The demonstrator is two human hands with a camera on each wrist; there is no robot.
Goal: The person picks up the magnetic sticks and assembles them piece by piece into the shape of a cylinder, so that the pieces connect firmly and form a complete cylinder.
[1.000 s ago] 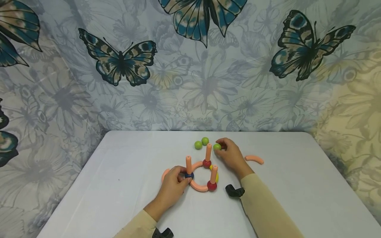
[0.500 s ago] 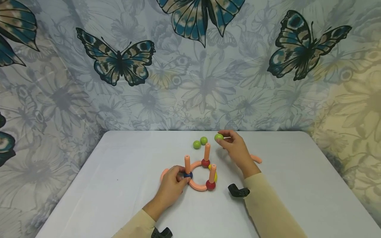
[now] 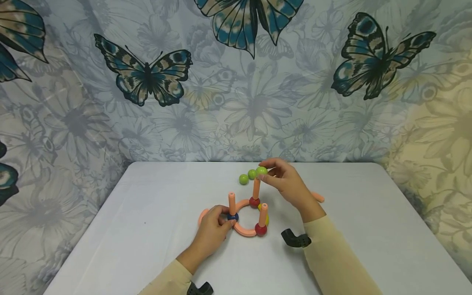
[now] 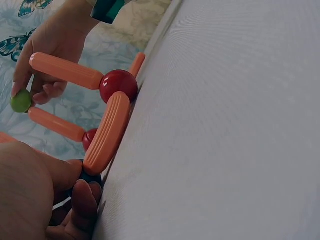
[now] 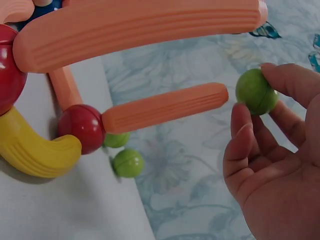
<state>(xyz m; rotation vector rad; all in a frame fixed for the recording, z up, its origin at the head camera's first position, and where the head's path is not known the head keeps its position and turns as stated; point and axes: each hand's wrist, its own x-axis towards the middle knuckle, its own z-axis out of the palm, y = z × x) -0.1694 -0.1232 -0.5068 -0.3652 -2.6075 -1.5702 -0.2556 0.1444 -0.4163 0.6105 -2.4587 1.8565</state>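
A toy frame stands on the white table: a ring of curved orange rods (image 3: 245, 231) and one yellow curved rod (image 5: 42, 157), joined by red balls (image 3: 261, 229) and a blue ball (image 3: 232, 217). Three orange rods (image 3: 256, 189) rise upright from these balls. My left hand (image 3: 211, 231) pinches the blue ball between thumb and fingers at the ring's left. My right hand (image 3: 285, 182) pinches a green ball (image 5: 256, 92) just off the tip of the rear upright rod; in the right wrist view a small gap shows between them.
Two loose green balls (image 3: 243, 179) lie behind the ring. A curved orange rod (image 3: 318, 197) lies to the right, partly behind the right forearm. Another orange rod (image 3: 203, 214) shows behind the left hand. The patterned wall (image 3: 221, 123) rises beyond the table's back edge.
My right hand has lifted the green ball from the table, then carried it left to above the rear upright rod. My left hand stays on the blue ball.
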